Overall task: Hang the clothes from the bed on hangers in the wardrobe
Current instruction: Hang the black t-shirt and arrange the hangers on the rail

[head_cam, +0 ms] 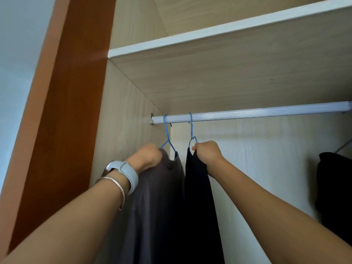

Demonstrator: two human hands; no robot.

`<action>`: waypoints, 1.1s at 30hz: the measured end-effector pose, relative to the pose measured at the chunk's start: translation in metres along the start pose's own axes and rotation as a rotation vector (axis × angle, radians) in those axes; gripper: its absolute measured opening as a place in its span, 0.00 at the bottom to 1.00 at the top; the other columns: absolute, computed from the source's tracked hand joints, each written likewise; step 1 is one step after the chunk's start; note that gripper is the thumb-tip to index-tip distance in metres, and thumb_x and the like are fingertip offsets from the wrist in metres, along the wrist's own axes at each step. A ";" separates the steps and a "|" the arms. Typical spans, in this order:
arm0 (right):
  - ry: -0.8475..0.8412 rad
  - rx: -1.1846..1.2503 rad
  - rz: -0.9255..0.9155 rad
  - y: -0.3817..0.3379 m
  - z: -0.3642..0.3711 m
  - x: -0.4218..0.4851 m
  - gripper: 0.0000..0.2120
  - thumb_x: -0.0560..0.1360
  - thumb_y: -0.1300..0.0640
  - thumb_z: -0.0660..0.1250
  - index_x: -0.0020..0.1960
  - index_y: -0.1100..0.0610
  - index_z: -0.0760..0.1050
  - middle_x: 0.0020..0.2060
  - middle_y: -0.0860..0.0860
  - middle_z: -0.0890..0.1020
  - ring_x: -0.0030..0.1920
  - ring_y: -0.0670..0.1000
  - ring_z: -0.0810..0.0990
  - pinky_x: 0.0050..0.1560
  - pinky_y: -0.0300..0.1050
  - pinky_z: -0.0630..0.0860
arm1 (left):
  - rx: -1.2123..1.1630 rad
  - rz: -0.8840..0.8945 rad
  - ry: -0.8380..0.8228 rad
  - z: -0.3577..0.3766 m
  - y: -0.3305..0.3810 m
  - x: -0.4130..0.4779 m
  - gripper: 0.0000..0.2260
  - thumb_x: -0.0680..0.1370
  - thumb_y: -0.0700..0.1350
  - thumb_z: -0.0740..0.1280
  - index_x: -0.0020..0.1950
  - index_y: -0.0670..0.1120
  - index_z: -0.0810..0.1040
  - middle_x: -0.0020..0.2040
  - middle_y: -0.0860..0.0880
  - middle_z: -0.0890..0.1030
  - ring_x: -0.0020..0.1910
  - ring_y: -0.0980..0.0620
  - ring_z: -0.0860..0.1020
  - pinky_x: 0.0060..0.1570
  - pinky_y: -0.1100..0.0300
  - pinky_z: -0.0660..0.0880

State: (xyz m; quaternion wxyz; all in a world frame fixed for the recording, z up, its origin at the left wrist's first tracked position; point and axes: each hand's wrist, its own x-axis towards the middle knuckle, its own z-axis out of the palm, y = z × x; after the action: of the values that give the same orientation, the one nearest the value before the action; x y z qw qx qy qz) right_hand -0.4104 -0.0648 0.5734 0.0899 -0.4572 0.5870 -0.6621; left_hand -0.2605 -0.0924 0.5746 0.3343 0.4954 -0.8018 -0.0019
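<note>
While both hooks sit over the rail (247, 113), I treat this step as settling and spacing the two garments, not hanging them afresh. My right hand (206, 152) has its fingers (196, 147) closed on the neck of the right hanger (191, 128), which carries the black garment (198, 197); my left hand (146, 157) is bunched on the shoulder of the grey shirt (152, 202), which hangs from the left hanger (167, 134) near the wardrobe's side wall (122, 130). To do it well, I would slide the black one along the rail by its hanger neck, never by the cloth, and check its hook is seated fully before letting go. On the left I would smooth the shoulder onto the wire so the shirt cannot slip off. Another dark garment (335, 187) hangs well apart to the right.
</note>
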 end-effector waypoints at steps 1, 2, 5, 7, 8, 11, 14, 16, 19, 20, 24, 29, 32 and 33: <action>-0.002 -0.001 -0.005 -0.001 0.004 0.001 0.04 0.76 0.62 0.59 0.47 0.63 0.71 0.40 0.57 0.74 0.43 0.57 0.73 0.41 0.44 0.69 | -0.005 -0.012 0.008 -0.001 0.000 -0.001 0.16 0.80 0.39 0.52 0.64 0.33 0.71 0.66 0.37 0.73 0.65 0.41 0.71 0.59 0.57 0.68; -0.004 0.000 -0.009 -0.002 0.009 0.002 0.04 0.76 0.62 0.59 0.47 0.63 0.71 0.42 0.57 0.74 0.43 0.57 0.73 0.40 0.43 0.69 | -0.005 -0.021 0.016 -0.001 -0.001 -0.001 0.16 0.80 0.39 0.52 0.64 0.33 0.70 0.66 0.37 0.72 0.65 0.41 0.71 0.60 0.57 0.67; -0.020 -0.007 -0.012 -0.004 0.025 0.004 0.03 0.76 0.63 0.59 0.45 0.62 0.70 0.38 0.56 0.73 0.37 0.55 0.72 0.29 0.40 0.63 | 0.006 -0.033 0.015 -0.006 -0.003 -0.002 0.16 0.80 0.37 0.52 0.65 0.33 0.70 0.67 0.37 0.72 0.66 0.41 0.71 0.61 0.57 0.68; -0.037 -0.009 -0.009 -0.006 0.035 0.005 0.04 0.76 0.64 0.58 0.44 0.62 0.70 0.34 0.54 0.71 0.33 0.52 0.70 0.27 0.40 0.61 | 0.034 -0.048 0.019 -0.009 -0.004 -0.003 0.16 0.81 0.37 0.51 0.66 0.33 0.69 0.67 0.38 0.72 0.66 0.41 0.71 0.61 0.58 0.67; -0.041 -0.008 -0.006 -0.007 0.039 0.004 0.05 0.76 0.64 0.58 0.43 0.62 0.70 0.34 0.54 0.71 0.33 0.52 0.70 0.27 0.40 0.61 | 0.052 -0.037 0.023 -0.010 -0.005 -0.003 0.16 0.80 0.37 0.51 0.65 0.34 0.69 0.67 0.38 0.72 0.66 0.42 0.71 0.61 0.58 0.67; -0.073 -0.036 0.005 -0.009 0.052 0.000 0.08 0.76 0.64 0.56 0.38 0.61 0.68 0.31 0.52 0.67 0.29 0.49 0.65 0.26 0.40 0.60 | 0.086 -0.012 0.012 -0.011 -0.011 0.000 0.16 0.80 0.38 0.52 0.64 0.34 0.71 0.65 0.38 0.74 0.64 0.42 0.73 0.60 0.58 0.69; -0.173 -0.052 -0.004 -0.011 0.055 -0.007 0.07 0.78 0.60 0.55 0.44 0.59 0.69 0.30 0.51 0.66 0.27 0.49 0.63 0.26 0.39 0.60 | 0.028 0.010 0.063 -0.006 -0.013 0.003 0.15 0.79 0.39 0.56 0.63 0.35 0.72 0.64 0.38 0.75 0.63 0.41 0.74 0.59 0.56 0.70; -0.223 -0.074 -0.018 -0.009 0.044 -0.013 0.12 0.79 0.56 0.54 0.40 0.58 0.68 0.29 0.52 0.67 0.27 0.49 0.64 0.26 0.40 0.61 | -0.024 0.069 0.138 -0.004 -0.006 0.002 0.15 0.78 0.39 0.57 0.63 0.35 0.72 0.64 0.37 0.75 0.63 0.40 0.73 0.60 0.54 0.70; -0.200 -0.218 -0.115 -0.002 0.007 -0.024 0.19 0.79 0.50 0.54 0.39 0.61 0.71 0.34 0.54 0.72 0.32 0.52 0.69 0.34 0.42 0.66 | -0.069 0.185 0.177 -0.003 0.011 -0.003 0.14 0.79 0.42 0.57 0.55 0.33 0.76 0.59 0.34 0.77 0.59 0.38 0.75 0.55 0.53 0.71; -0.169 -0.290 -0.165 0.001 -0.012 -0.029 0.20 0.79 0.49 0.54 0.40 0.63 0.73 0.36 0.55 0.73 0.36 0.53 0.70 0.39 0.42 0.67 | -0.077 0.202 0.144 -0.002 0.016 -0.003 0.15 0.79 0.43 0.57 0.55 0.34 0.76 0.59 0.34 0.78 0.59 0.38 0.76 0.54 0.54 0.71; 0.031 -0.629 -0.325 0.014 -0.112 -0.050 0.14 0.76 0.53 0.60 0.41 0.60 0.79 0.40 0.53 0.82 0.42 0.52 0.77 0.41 0.39 0.70 | -0.095 0.224 0.055 0.007 0.034 0.000 0.15 0.79 0.44 0.59 0.58 0.36 0.76 0.60 0.35 0.77 0.60 0.40 0.75 0.57 0.56 0.71; 0.532 -1.250 -0.244 0.032 -0.240 -0.069 0.15 0.75 0.54 0.59 0.58 0.54 0.77 0.60 0.57 0.76 0.63 0.60 0.70 0.62 0.50 0.67 | -0.004 0.141 0.113 0.026 0.053 -0.001 0.13 0.78 0.40 0.59 0.56 0.33 0.75 0.60 0.32 0.76 0.60 0.37 0.75 0.55 0.52 0.72; 0.642 -1.532 -0.074 0.037 -0.291 -0.089 0.20 0.75 0.54 0.59 0.65 0.60 0.68 0.67 0.59 0.66 0.68 0.61 0.60 0.67 0.52 0.58 | -0.016 0.098 0.137 0.035 0.056 -0.001 0.05 0.75 0.36 0.60 0.41 0.35 0.73 0.56 0.31 0.77 0.56 0.36 0.76 0.45 0.55 0.70; 0.661 -1.602 -0.019 0.038 -0.302 -0.093 0.22 0.75 0.54 0.59 0.66 0.61 0.66 0.68 0.60 0.65 0.69 0.61 0.59 0.68 0.52 0.57 | -0.048 0.095 0.139 0.037 0.056 -0.001 0.04 0.74 0.35 0.60 0.40 0.36 0.71 0.55 0.31 0.76 0.55 0.36 0.76 0.43 0.56 0.68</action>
State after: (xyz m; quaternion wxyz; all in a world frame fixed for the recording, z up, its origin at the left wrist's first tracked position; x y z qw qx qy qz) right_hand -0.5885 0.1951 0.5267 -0.4400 -0.1716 0.8688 -0.1489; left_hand -0.3252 -0.0754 0.5643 0.4004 0.4475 -0.7991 0.0294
